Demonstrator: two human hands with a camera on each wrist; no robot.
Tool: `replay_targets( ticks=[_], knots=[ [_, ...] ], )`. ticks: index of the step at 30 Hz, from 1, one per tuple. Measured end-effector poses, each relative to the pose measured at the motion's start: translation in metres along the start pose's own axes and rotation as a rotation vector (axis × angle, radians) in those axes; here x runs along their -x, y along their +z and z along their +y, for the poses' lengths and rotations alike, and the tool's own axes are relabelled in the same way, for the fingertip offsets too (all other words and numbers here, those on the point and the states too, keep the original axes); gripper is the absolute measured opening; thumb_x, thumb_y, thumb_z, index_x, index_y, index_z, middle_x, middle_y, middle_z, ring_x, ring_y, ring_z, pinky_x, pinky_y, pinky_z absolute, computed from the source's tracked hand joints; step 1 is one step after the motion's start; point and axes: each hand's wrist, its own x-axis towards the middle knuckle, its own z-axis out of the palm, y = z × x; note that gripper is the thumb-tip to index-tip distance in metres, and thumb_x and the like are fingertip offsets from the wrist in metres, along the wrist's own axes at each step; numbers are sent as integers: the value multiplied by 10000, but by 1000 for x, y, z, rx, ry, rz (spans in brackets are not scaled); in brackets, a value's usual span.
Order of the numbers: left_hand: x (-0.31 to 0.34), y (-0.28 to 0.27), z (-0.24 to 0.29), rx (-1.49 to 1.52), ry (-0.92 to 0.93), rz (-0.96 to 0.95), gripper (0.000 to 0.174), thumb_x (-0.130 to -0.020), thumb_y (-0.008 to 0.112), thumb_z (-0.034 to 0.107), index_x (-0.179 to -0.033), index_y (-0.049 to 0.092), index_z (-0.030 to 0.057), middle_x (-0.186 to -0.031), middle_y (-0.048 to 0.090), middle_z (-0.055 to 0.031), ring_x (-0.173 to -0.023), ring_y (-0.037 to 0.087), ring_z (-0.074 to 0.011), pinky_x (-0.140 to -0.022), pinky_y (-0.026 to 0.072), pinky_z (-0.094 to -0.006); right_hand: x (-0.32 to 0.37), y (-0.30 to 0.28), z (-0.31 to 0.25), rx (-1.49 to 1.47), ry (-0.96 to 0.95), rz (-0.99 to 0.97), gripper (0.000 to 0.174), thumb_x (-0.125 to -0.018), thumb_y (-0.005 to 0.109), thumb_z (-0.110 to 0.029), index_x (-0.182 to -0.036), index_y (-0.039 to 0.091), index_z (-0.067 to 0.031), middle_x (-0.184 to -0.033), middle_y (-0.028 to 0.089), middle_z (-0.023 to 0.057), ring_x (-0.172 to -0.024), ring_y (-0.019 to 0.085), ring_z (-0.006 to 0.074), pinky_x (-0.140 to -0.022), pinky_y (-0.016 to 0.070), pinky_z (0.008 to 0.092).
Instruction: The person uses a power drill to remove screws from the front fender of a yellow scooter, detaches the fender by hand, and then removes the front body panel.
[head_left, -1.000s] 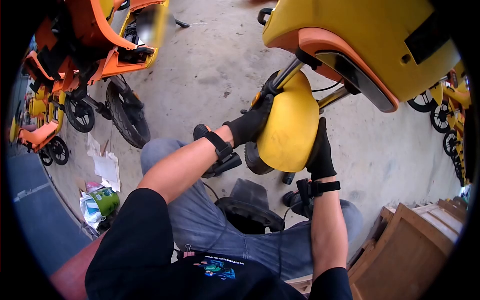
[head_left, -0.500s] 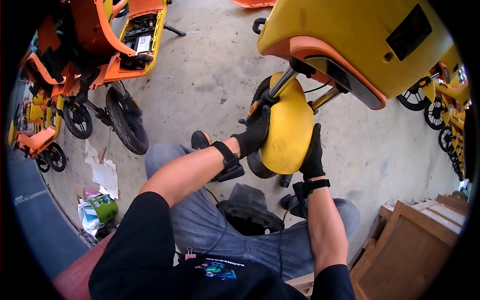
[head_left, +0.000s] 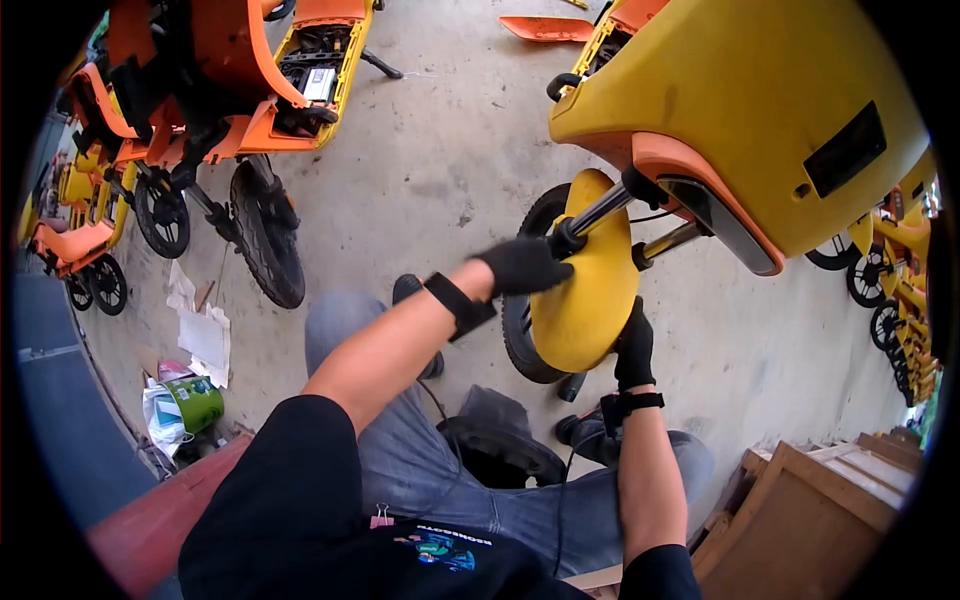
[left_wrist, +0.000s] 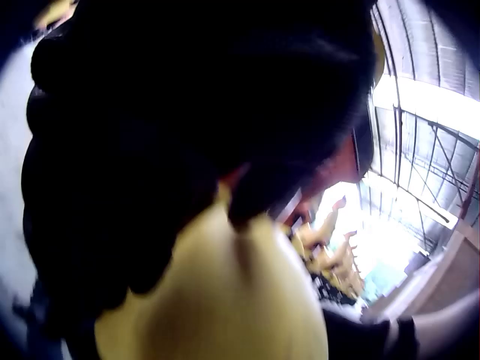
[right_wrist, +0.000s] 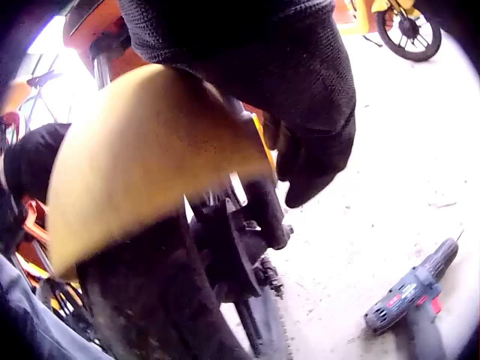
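Observation:
Both hands wear black gloves at a yellow front fender (head_left: 600, 310) over a scooter's front wheel (head_left: 522, 335). My left hand (head_left: 525, 268), blurred, reaches across the fender's upper left side, its fingertips right by the lower end of a fork tube (head_left: 605, 205). In the left wrist view its dark fingers hang loosely bent above the fender. My right hand (head_left: 633, 348) holds the fender's lower right edge; in the right wrist view its fingers (right_wrist: 315, 169) bend down past that edge, beside the fork. The thumb is hidden there.
A cordless drill (right_wrist: 409, 300) lies on the floor beside the wheel. A black plastic part (head_left: 500, 440) sits between the person's legs. Parked scooters (head_left: 300, 75) line the left, wooden crates (head_left: 800, 510) the lower right. A green bucket (head_left: 200, 402) holds rubbish.
My left hand has left the fender's left side and moved up over its top. My right hand stays at the right edge. The wheel and fender have turned slightly; the view has shifted.

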Motion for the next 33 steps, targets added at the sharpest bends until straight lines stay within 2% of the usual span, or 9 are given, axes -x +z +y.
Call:
replay_targets(
  ticks=[1,2,3,5,7,11,14,19,33],
  knots=[
    [1,-27,7,156,-152,-77,435,-942,471,388,-1016,642,-5,-909,655,-245,-835,639,-315,-770,487,-381,-2,-18,12,557,-301,-41,501,-970,512,-431,-1288,502,-45,-1147,622,71,-1009,605,189,-843,508,297],
    [-11,-35,-10,110,-80,100,444,-925,496,405,-1010,640,-6,-894,654,-240,-818,633,-313,-767,484,-385,-1,-26,20,1116,-599,-86,520,-973,496,-444,-1334,458,-71,-1195,592,70,-1041,589,189,-836,512,304],
    [-21,-36,-28,64,-9,277,454,-908,521,421,-1004,638,-7,-880,652,-234,-802,628,-310,-764,480,-388,13,-17,8,1120,-594,-90,520,-973,496,-444,-1334,458,-71,-1195,592,70,-1041,589,189,-836,512,304],
    [-39,-31,-42,216,-11,336,445,-909,528,424,-1018,637,6,-883,653,-204,-795,617,-287,-770,476,-371,51,19,-40,316,175,-54,549,-969,470,-488,-1389,378,-148,-1318,491,71,-1117,543,203,-829,522,366],
    [-62,-26,-49,361,1,385,437,-911,534,427,-1032,637,20,-886,654,-173,-788,607,-263,-776,473,-353,62,22,-44,329,317,-87,683,-915,430,-647,-1388,348,-161,-1346,455,101,-1089,563,303,-831,520,494],
    [-89,-20,-42,877,-124,221,334,-948,518,345,-1104,611,64,-1008,620,-47,-856,563,-154,-797,453,-300,75,34,-52,276,373,-116,782,-856,491,-695,-1392,355,-143,-1351,439,175,-1159,520,363,-874,501,523],
    [-139,0,-71,1171,96,235,237,-971,507,213,-1097,606,38,-992,611,-44,-876,554,-112,-761,450,-256,81,36,-56,210,426,-80,732,-884,503,-644,-1371,397,-108,-1299,495,105,-1139,540,257,-833,523,407],
    [-117,-6,-23,1152,41,324,259,-930,575,256,-1075,617,46,-964,624,-34,-823,554,-127,-740,456,-283,75,12,-40,187,409,-85,683,-878,534,-627,-1274,502,-72,-1150,575,80,-1042,575,190,-768,525,359],
    [-111,-16,-47,1248,9,297,191,-854,699,161,-934,652,-5,-865,651,-59,-744,599,-135,-672,480,-274,52,-11,-55,83,286,47,623,-865,641,-520,-1113,585,48,-806,619,51,-612,560,108,-524,444,227]
  ],
)
